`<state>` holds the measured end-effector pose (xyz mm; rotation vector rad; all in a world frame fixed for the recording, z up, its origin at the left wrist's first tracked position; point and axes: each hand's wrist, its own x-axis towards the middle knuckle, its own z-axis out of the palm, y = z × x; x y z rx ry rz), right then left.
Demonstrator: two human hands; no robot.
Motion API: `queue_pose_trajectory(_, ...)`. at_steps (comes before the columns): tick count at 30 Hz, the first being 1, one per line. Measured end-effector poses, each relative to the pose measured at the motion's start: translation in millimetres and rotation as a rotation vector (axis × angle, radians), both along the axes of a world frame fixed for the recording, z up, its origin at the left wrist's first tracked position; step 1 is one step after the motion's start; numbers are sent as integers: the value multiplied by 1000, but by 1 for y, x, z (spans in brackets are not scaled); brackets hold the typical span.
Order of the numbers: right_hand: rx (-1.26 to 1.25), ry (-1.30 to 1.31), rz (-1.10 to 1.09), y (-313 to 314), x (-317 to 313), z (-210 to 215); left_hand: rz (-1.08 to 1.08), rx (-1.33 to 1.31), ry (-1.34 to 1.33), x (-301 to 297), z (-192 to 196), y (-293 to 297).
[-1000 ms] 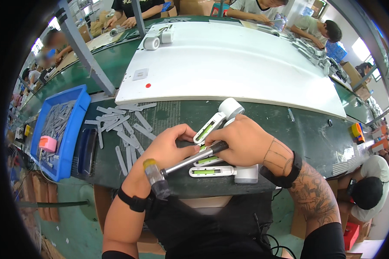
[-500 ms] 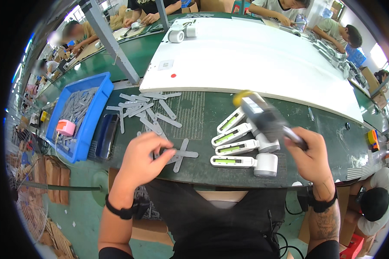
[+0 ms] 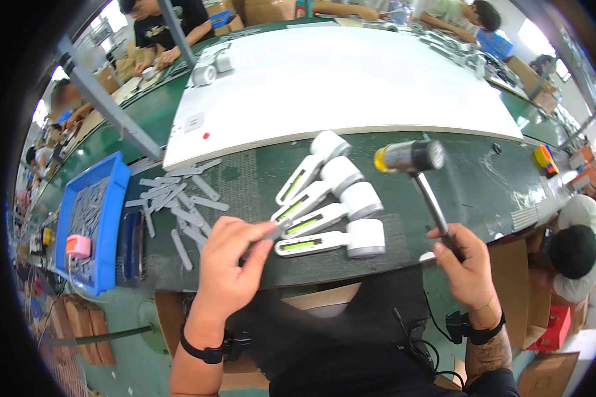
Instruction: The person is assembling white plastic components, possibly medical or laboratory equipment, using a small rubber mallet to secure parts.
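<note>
Pinches grey strip [image 3: 281,229], clamped in fingers of left hand [image 3: 232,271], at eight o'clock from four white gadgets [image 3: 363,200] on bench [image 3: 463,172]. Grips hammer [image 3: 431,202] at three o'clock, clamped in fingers of right hand [image 3: 467,264].

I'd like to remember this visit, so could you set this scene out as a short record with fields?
Left hand: pinches a flat grey strip
Right hand: grips a metal-shafted mallet with yellow-and-black head
Mid-table: four white devices with cylindrical heads and green-lined handles
Further left: rectangular blue plastic tray, loose grey strips
Beyond: large flat white board
</note>
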<state>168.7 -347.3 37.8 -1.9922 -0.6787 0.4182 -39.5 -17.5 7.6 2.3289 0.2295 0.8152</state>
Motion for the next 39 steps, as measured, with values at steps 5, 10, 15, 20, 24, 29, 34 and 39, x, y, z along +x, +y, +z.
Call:
queue_pose_trajectory(5,-93,-102,21,-25,-21,7,-131,98,2,36,-17,-25)
queue_pose_trajectory(10,-165,-18,47,-39,-39,15,-85,109,-12,38,-33,-33)
queue_pose_trajectory(15,-113,-200,182,-28,-44,19,-78,59,-31,38,-27,-35)
queue_pose_trajectory(20,-105,-307,159,-12,-49,18,-116,191,-2,37,-24,-28)
queue_pose_trajectory(24,-106,-320,179,-11,-56,8,-212,170,14,37,-20,-18)
queue_pose_trajectory(29,-234,-271,214,-7,-64,8,-295,84,33,40,-23,-10)
queue_pose_trajectory(34,-216,-323,156,-5,-61,12,-252,63,48,41,-19,-16)
queue_pose_trajectory(39,-200,-299,140,-6,-60,5,-176,73,42,39,-24,-28)
